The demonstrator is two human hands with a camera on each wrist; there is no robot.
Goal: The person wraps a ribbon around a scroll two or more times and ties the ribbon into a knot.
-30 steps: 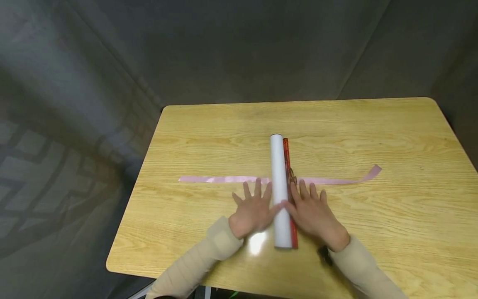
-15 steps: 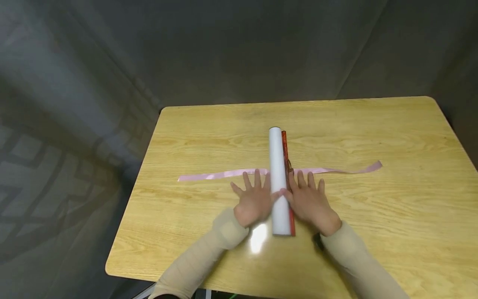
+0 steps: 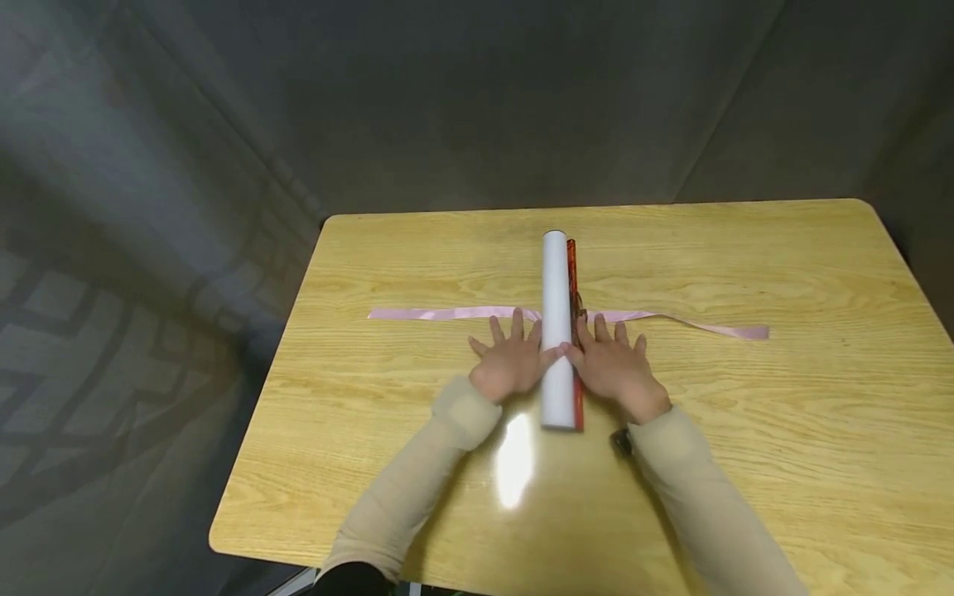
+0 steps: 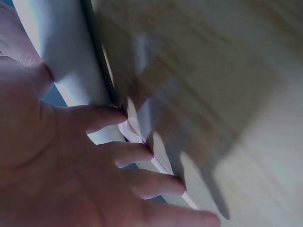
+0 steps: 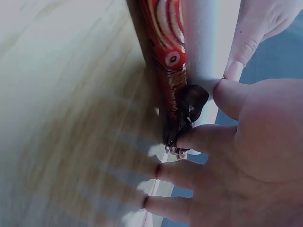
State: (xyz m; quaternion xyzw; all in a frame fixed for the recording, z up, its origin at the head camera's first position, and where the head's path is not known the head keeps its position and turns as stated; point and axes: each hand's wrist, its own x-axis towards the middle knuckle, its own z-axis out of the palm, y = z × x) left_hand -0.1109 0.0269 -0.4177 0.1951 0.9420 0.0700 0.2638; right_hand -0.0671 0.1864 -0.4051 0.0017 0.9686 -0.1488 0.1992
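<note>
A long white roll (image 3: 555, 285) lies lengthwise away from the person, in the middle of the table. Along its right side runs a slim red patterned piece (image 3: 572, 269), with a dark brown knotted or looped part (image 5: 193, 100) partway along it. The left hand (image 3: 509, 362) spreads its straight fingers left of the roll, thumb resting on top. On the other side the right hand (image 3: 613, 364) has its fingers spread beside the red piece, its thumb meeting the left one on the roll. A pink ribbon (image 3: 455, 314) stretches crosswise, hidden where the roll passes over it.
The wooden table (image 3: 745, 455) has rounded corners and a bright glare patch near the roll's close end. Grey curtains (image 3: 484, 108) hang behind and to the left. A small dark object (image 3: 621, 443) shows at the right sleeve.
Both hands, the roll and the red piece have slid away from the person toward the far edge. The ribbon's middle has moved with them, and its right end lies flatter.
</note>
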